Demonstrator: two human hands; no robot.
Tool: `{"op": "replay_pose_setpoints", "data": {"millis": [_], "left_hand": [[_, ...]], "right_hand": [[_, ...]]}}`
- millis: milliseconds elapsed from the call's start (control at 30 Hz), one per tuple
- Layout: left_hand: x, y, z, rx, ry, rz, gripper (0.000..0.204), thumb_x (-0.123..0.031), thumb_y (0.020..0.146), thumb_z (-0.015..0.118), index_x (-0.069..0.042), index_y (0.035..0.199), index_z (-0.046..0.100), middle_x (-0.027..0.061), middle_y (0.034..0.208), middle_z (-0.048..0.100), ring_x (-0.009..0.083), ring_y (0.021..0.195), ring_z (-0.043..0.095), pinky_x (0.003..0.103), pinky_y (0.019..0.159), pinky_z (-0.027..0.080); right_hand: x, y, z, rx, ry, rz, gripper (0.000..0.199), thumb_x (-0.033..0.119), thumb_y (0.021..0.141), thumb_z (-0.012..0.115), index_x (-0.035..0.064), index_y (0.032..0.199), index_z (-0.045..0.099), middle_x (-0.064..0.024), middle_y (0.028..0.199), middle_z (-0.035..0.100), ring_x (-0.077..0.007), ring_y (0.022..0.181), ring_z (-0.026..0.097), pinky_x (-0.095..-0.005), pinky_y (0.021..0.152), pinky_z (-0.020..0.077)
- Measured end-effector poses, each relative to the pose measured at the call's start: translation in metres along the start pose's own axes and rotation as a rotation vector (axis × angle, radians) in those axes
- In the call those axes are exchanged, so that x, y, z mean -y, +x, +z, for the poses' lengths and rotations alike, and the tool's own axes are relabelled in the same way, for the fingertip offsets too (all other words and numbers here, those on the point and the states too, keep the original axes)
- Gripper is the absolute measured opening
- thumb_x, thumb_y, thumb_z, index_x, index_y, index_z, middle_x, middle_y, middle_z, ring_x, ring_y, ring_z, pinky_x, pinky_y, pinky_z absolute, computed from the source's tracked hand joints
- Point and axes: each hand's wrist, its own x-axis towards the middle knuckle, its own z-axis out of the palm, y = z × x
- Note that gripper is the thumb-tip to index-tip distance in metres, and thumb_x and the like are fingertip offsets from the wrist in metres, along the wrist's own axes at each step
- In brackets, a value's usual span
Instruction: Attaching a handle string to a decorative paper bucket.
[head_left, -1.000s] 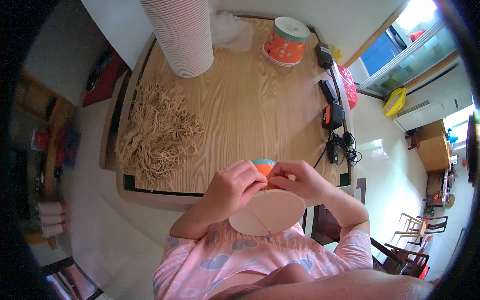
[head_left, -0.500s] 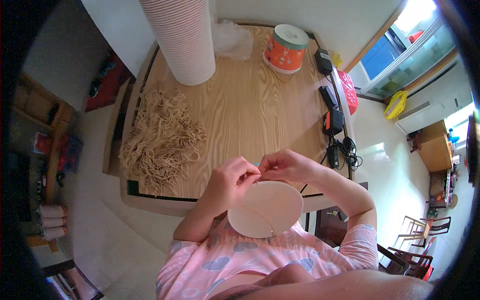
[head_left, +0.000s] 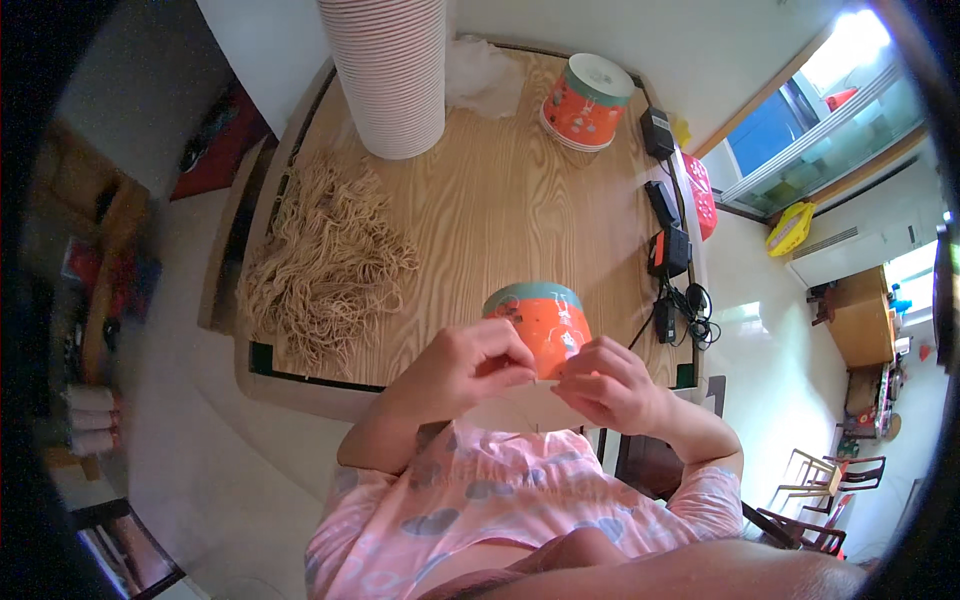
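An orange paper bucket (head_left: 548, 325) with a green band at its base lies tipped between my hands, its pale open mouth toward my body. My left hand (head_left: 480, 365) is closed, thumb and forefinger pinched together at the left of the upper rim. On the right side of that rim, my right hand (head_left: 612, 388) is closed with its fingertips on the edge. A thin string (head_left: 515, 404) runs across the mouth, and a small bit of it shows at the rim between my hands. Whether my fingertips also pinch the string, I cannot tell.
A tan heap of strings (head_left: 325, 270) lies on the table's left. Behind it rises a tall stack of white paper buckets (head_left: 390, 85); clear plastic (head_left: 485, 78) lies beside that. Several orange buckets (head_left: 588, 105) stand upside down at the back right. Black adapters and cables (head_left: 668, 250) line the right edge.
The bucket has tilted, so its orange side and green band now show above my hands and less of its inside is seen. My hands have moved apart along the rim, the right one lower.
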Motion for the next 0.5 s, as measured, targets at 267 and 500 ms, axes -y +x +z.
{"op": "replay_pose_setpoints", "data": {"millis": [267,500], "left_hand": [[0.009,-0.006,0.017,-0.019,0.132,0.015,0.01,-0.007,0.073,0.069,-0.002,0.079,0.062,0.0097,0.079,0.06,0.026,0.076,0.06,0.034,0.068,0.048],[0.006,-0.001,0.025,-0.063,0.216,0.029,0.011,-0.005,0.072,0.068,-0.003,0.08,0.061,0.0096,0.08,0.06,0.0281,0.076,0.059,0.037,0.069,0.049]], "right_hand": [[0.008,-0.015,0.006,0.104,-0.152,0.053,0.032,0.001,0.067,0.07,0.0054,0.096,0.058,-0.0061,0.089,0.056,-0.0223,0.074,0.056,-0.033,0.061,0.0453],[0.005,-0.023,0.006,0.066,-0.166,0.045,0.032,0.008,0.066,0.067,0.0044,0.097,0.061,-0.0067,0.086,0.053,-0.0231,0.073,0.053,-0.0352,0.064,0.0456]]}}
